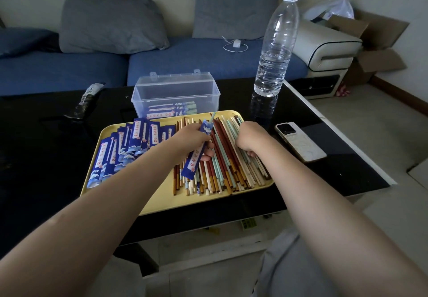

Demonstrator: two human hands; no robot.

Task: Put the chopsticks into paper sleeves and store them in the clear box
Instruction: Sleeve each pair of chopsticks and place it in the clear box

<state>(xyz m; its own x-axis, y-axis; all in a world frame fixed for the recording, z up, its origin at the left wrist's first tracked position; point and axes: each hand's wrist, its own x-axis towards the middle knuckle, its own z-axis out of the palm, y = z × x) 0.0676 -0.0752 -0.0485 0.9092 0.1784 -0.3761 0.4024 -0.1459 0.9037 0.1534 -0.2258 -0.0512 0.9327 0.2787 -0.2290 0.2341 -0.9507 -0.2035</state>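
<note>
My two bare forearms fill the near part of the view, reaching forward over the black table (335, 162) to the yellow tray (162, 198). My left hand (192, 139) has fingers curled around a blue paper sleeve (196, 155), held tilted over the tray; a pale green chopstick (212, 116) pokes out of the sleeve's top end. My right hand (251, 138) is down on the loose chopsticks (231, 157), fingers curled into the pile; I cannot tell whether they actually grip one.

Loose chopsticks cover the right half of the tray: dark red, pale green, cream, brown-tipped, lying roughly parallel and overlapping. The left half holds a spread of empty blue sleeves (120, 151), overlapping each other.

The clear box (176, 90) sits on the table just behind the tray's far edge, lid open and standing up at the back. Inside it lie a few sleeved chopsticks (171, 110), flat on the bottom.

A tall clear water bottle (275, 49), partly filled and capped, stands to the right of the box. A white phone (300, 141) lies face down right of the tray, near my right hand. A dark wrapped packet (89, 98) lies at the table's far left. Behind the table is a blue sofa (208, 60) with grey cushions (111, 24).
</note>
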